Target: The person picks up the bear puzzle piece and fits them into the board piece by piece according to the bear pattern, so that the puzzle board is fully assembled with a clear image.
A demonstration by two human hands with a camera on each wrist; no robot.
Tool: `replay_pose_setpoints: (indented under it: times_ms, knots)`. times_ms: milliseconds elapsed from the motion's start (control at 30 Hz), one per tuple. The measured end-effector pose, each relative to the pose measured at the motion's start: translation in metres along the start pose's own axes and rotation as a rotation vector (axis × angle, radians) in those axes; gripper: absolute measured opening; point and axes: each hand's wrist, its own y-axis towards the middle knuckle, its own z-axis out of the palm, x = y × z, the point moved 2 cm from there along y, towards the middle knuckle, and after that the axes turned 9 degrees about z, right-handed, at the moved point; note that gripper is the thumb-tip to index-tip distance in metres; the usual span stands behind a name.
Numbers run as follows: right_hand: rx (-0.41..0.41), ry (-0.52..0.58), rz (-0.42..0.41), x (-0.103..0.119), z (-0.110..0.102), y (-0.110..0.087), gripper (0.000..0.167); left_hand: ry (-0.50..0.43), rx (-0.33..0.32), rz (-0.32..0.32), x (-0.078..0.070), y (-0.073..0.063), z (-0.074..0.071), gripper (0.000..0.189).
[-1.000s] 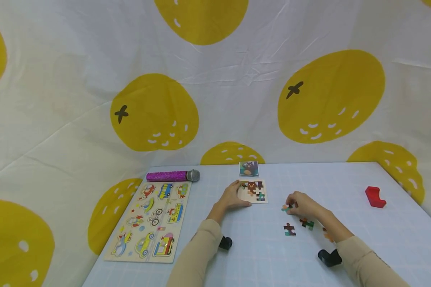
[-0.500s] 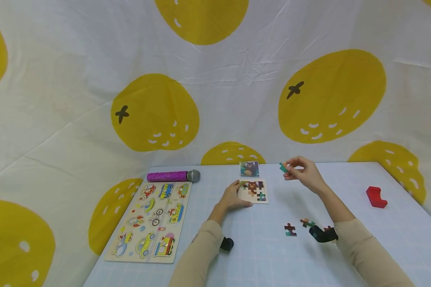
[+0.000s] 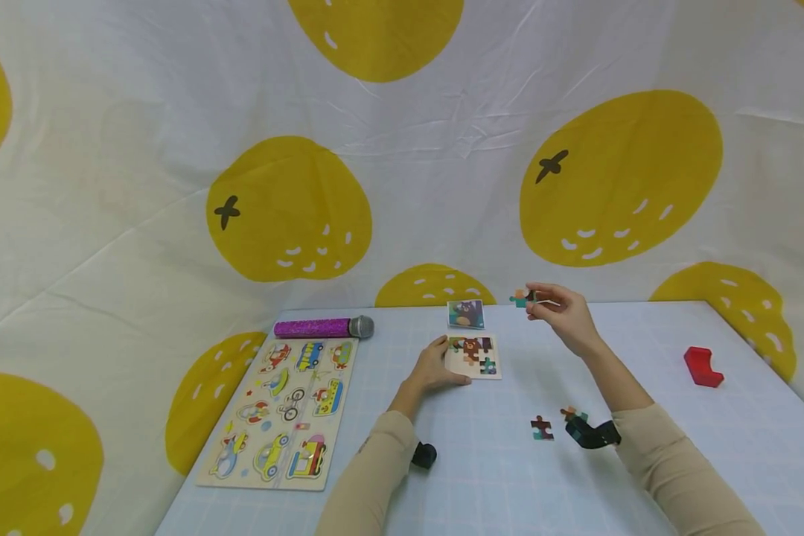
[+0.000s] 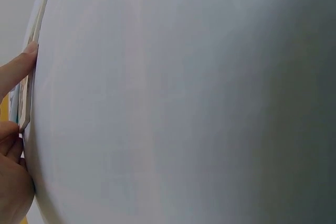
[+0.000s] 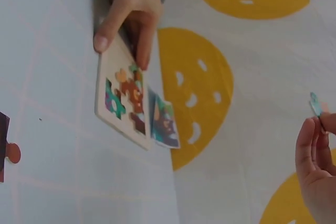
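A: What's the R hand (image 3: 566, 316) got?
B: A jigsaw pc (image 3: 517, 299), teal + orange, pinched btwn thumb & fingertips. It's up in the air, R of the bear tray (image 3: 474, 371), well clear of it.
A: And the L hand (image 3: 435, 368)?
B: Gripping the tray's L side, thumb on the near edge, fingers at the far one. Tray's flat on the tbl (image 3: 496, 484), part filled.
A: Stuff nearby?
B: Pic card (image 3: 465, 314) just behind tray. Brown pc (image 3: 542, 428) & another loose pc (image 3: 571, 412) lie nearer the person, the latter partly hidden by the black wrist cam (image 3: 591, 434).
A: Further out?
B: Vehicle board (image 3: 275, 430) to the L, purple mic (image 3: 318, 328) just behind it; red block (image 3: 703, 367) far R.
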Motion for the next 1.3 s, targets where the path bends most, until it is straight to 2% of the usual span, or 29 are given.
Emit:
replay_pose_setpoints:
  times_ms: [233, 367, 500, 633, 1067, 1300]
  knots:
    - [-0.025, 0.019, 0.072, -0.014, 0.010, 0.000, 0.032, 0.011, -0.010, 0.007, 0.001, 0.001, 0.000, 0.098]
    - [-0.008, -0.019, 0.158, -0.028, 0.025, 0.000, 0.037, 0.005, -0.011, 0.000, 0.002, 0.001, 0.001, 0.098]
    - [0.016, 0.000, 0.211, -0.039, 0.041, 0.000, 0.040, -0.015, -0.013, -0.013, 0.003, 0.002, 0.002, 0.098]
    - [0.009, 0.058, 0.222, -0.042, 0.052, 0.000, 0.044, -0.019, -0.015, -0.021, 0.003, 0.001, 0.002, 0.098]
    - [-0.021, 0.044, 0.254, -0.037, 0.063, 0.004, 0.047, -0.029, -0.037, -0.020, 0.002, 0.001, 0.002, 0.096]
    - [-0.012, 0.043, 0.213, -0.034, 0.063, 0.003, 0.042, -0.035, -0.035, -0.015, 0.000, 0.001, 0.001, 0.096]
